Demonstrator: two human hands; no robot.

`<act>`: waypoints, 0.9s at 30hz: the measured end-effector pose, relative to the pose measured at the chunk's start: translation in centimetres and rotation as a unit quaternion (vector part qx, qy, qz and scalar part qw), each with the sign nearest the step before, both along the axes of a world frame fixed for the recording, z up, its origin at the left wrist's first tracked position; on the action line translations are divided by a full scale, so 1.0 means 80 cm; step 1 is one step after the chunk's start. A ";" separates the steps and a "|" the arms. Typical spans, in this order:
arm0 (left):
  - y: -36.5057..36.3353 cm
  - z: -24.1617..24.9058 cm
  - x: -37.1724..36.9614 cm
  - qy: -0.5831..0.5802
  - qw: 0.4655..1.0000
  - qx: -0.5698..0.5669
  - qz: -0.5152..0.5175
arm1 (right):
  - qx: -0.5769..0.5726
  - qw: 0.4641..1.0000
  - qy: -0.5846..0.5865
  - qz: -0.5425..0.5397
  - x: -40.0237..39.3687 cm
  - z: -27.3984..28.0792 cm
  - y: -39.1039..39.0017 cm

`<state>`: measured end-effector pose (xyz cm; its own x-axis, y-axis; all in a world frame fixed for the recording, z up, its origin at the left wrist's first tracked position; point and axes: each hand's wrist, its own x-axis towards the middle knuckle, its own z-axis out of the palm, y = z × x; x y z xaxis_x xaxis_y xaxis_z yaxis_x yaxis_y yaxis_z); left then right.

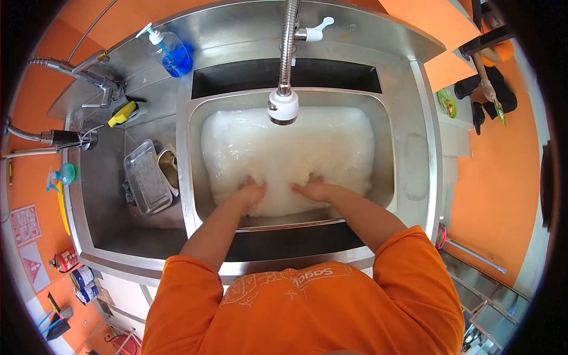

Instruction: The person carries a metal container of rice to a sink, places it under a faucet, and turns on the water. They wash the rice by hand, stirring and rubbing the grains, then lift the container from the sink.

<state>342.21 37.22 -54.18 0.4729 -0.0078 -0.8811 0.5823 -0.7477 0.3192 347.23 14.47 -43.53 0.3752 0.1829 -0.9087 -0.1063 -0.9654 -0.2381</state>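
Note:
Both my hands are partly sunk in cloudy white liquid [290,148] that fills much of a rectangular metal basin [387,151]. My left hand [253,190] is at the near left of the liquid, its visible fingers apart and nothing seen in them. Across a short gap, my right hand [312,188] dips in with thumb and fingers spread. The submerged fingertips are hidden, and what lies under the surface cannot be made out. Above the far side of the basin hangs a faucet's white spray head [284,107] on a flexible metal hose.
To the left, a second sink [118,231] holds a clear rectangular tray [148,177] and a small metal pan [168,168]. A blue soap bottle [174,56] and a yellow sponge [122,113] stand nearby. Another person [500,83] is at the upper right.

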 end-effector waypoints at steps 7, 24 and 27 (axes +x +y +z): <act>-0.066 0.114 0.041 0.040 0.852 -0.266 0.449 | 0.211 0.862 0.049 -0.458 -0.004 0.010 0.065; 0.046 0.099 0.118 -0.528 0.819 0.198 0.104 | 0.012 0.861 -0.457 -0.222 0.125 0.016 -0.103; 0.042 0.079 0.133 -0.376 0.886 0.112 0.246 | -0.113 0.857 -0.410 -0.292 0.130 -0.019 -0.093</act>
